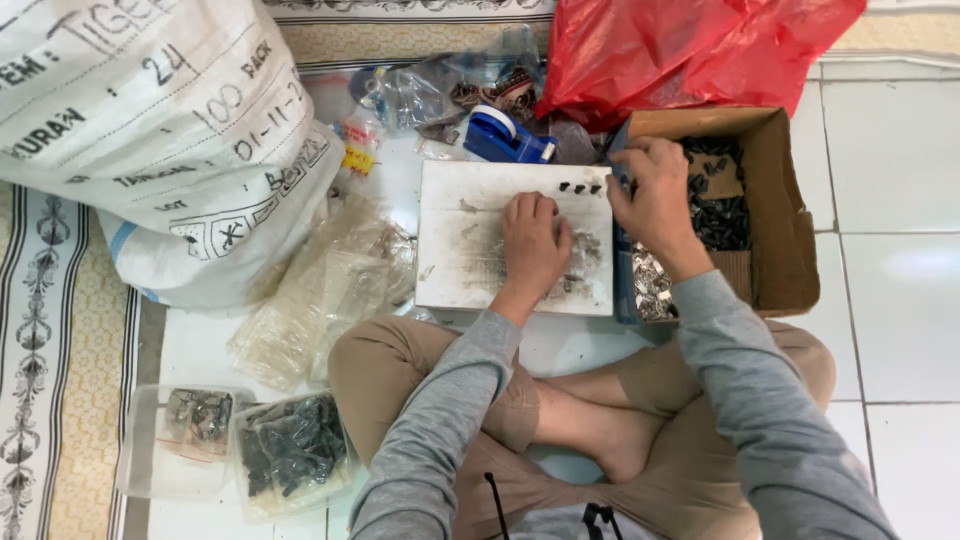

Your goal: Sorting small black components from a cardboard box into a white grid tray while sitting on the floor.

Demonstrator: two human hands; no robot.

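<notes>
Big white woven sack (150, 130) on the floor's left, cardboard box (780, 250) of small black clips right. Between them, a white board (470, 250): left hand (533, 240) curled knuckles-down at its centre, can't tell if holding. Right hand (655, 190) pinching at the top-right corner beside the black clips (580, 187).

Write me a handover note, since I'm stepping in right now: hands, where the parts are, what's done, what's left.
Left hand: resting knuckles-down on the smudged white square board; whether it holds anything cannot be seen.
Right hand: at the board's far right corner, fingers at the edge of the brown cardboard box of small dark parts.
Done: a short row of small dark pieces lies near the board's top edge.
Left: many parts remain in the box.
</notes>
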